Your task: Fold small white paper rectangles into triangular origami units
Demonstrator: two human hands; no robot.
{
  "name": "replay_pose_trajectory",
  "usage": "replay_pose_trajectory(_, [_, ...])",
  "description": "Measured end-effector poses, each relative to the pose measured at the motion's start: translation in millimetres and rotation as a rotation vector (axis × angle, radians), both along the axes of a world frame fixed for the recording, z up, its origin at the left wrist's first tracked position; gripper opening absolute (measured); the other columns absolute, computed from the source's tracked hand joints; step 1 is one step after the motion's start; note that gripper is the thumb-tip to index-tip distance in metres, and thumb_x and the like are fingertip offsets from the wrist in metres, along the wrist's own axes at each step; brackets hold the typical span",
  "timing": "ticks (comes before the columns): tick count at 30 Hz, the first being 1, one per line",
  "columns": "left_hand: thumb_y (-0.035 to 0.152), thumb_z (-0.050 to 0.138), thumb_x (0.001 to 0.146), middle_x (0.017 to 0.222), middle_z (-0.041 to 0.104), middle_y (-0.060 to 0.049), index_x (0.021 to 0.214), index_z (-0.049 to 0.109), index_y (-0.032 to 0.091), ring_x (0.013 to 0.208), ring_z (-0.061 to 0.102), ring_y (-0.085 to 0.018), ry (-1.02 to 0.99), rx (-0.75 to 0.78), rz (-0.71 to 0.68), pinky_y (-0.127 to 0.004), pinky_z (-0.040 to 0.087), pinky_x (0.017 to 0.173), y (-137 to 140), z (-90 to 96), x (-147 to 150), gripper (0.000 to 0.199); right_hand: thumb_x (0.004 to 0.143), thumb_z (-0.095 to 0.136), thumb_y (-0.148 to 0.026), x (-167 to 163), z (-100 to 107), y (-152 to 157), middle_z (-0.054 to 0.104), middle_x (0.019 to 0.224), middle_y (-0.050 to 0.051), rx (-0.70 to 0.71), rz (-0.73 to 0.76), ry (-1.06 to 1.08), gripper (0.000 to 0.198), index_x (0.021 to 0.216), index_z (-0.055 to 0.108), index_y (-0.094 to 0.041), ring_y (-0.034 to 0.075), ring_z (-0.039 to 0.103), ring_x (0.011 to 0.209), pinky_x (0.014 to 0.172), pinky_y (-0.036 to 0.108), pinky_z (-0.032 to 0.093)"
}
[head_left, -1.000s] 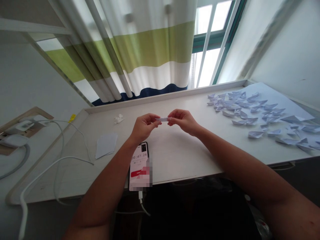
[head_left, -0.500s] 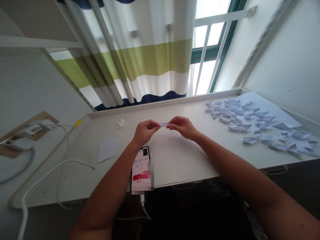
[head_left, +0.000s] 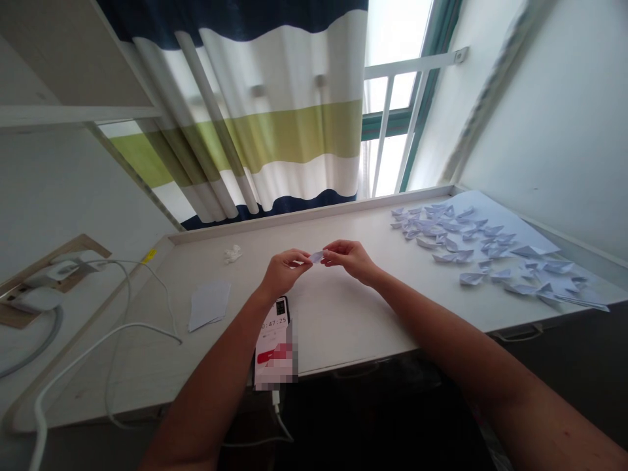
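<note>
Between my two hands, above the middle of the white desk (head_left: 338, 333), is a small piece of folded white paper (head_left: 316, 257). My left hand (head_left: 286, 270) pinches its left end between thumb and fingers. The fingers of my right hand (head_left: 350, 260) close on its right end. How the paper is folded is too small to make out fully. On the right side of the desk lie several folded paper boats (head_left: 454, 255), some resting on a large white sheet (head_left: 510, 219).
A stack of white paper (head_left: 209, 306) lies left of my forearm, with a crumpled tissue (head_left: 233, 254) behind it. The phone (head_left: 272, 353) shows a timer at the front edge, a cable plugged in. White cables (head_left: 105, 332) run from wall sockets (head_left: 49, 278). A striped curtain (head_left: 275, 131) hangs behind.
The folded paper has tilted between my fingers, its right end now higher. My view has shifted slightly up and to the right. Both hands keep their hold.
</note>
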State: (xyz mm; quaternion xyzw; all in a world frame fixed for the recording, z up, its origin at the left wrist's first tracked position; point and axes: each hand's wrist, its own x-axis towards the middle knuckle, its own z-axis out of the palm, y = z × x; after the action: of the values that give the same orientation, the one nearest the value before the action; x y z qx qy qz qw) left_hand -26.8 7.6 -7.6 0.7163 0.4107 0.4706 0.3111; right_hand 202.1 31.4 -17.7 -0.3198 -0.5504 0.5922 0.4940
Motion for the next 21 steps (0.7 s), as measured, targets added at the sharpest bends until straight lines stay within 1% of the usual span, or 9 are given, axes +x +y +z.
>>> replay_pose_trajectory(4, [0.039,0.087,0.082,0.106,0.084,-0.01,0.084,0.087,0.022,0.093,0.078,-0.023,0.026,-0.024,-0.016,-0.038,0.066,0.085,0.0,-0.5,0.3,0.017,0.062,0.102,-0.059,0.3,-2.0,0.3,0.084,0.086,0.008,0.016,0.0,-0.017,0.056,0.092,0.084,-0.016,0.021,0.08,0.079,0.082,0.04,0.068])
replay_pose_trajectory(7, [0.036,0.087,0.081,0.108,0.083,-0.01,0.084,0.087,0.022,0.091,0.078,-0.022,0.003,-0.046,-0.021,-0.039,0.066,0.088,-0.2,-1.8,1.2,0.015,0.063,0.101,-0.059,-0.5,-3.7,-0.2,0.085,0.089,0.008,0.038,-0.011,-0.048,0.055,0.094,0.085,-0.016,0.021,0.079,0.08,0.084,0.04,0.068])
replay_pose_trajectory(11, [0.034,0.088,0.08,0.109,0.081,-0.01,0.085,0.088,0.022,0.091,0.078,-0.022,-0.025,-0.05,-0.044,-0.039,0.066,0.088,-0.9,-3.5,3.1,0.013,0.069,0.098,-0.054,-2.2,-7.6,-0.8,0.085,0.092,0.009,0.086,-0.047,-0.115,0.048,0.097,0.087,-0.017,0.021,0.079,0.081,0.085,0.04,0.067])
replay_pose_trajectory(13, [0.034,0.087,0.08,0.112,0.08,-0.01,0.085,0.088,0.023,0.093,0.078,-0.022,-0.03,-0.056,-0.06,-0.039,0.066,0.089,-2.0,-3.6,4.4,0.012,0.072,0.096,-0.048,-3.1,-9.3,-1.3,0.085,0.092,0.009,0.116,-0.056,-0.154,0.042,0.099,0.086,-0.017,0.021,0.079,0.081,0.084,0.039,0.066])
replay_pose_trajectory(16, [0.033,0.086,0.082,0.118,0.08,-0.01,0.086,0.088,0.023,0.095,0.078,-0.022,-0.038,-0.077,-0.086,-0.04,0.066,0.091,-4.1,-3.4,6.5,0.011,0.073,0.093,-0.032,-5.8,-10.2,-2.9,0.084,0.093,0.007,0.129,-0.068,-0.186,0.034,0.102,0.084,-0.017,0.02,0.078,0.079,0.08,0.036,0.065])
replay_pose_trajectory(18, [0.033,0.086,0.082,0.119,0.08,-0.01,0.085,0.088,0.023,0.095,0.078,-0.022,-0.025,-0.089,-0.094,-0.04,0.066,0.092,-5.1,-4.2,7.4,0.01,0.073,0.089,-0.022,-8.5,-9.5,-4.6,0.082,0.09,0.005,0.098,-0.083,-0.181,0.032,0.103,0.082,-0.017,0.018,0.077,0.074,0.074,0.033,0.064])
replay_pose_trajectory(21, [0.032,0.085,0.083,0.117,0.081,-0.009,0.083,0.088,0.025,0.095,0.078,-0.023,0.045,-0.093,-0.104,-0.041,0.066,0.092,-5.5,-6.9,7.4,0.008,0.073,0.083,-0.009,-12.8,-6.8,-7.7,0.08,0.082,0.002,0.013,-0.119,-0.209,0.033,0.104,0.079,-0.017,0.014,0.071,0.064,0.064,0.027,0.061])
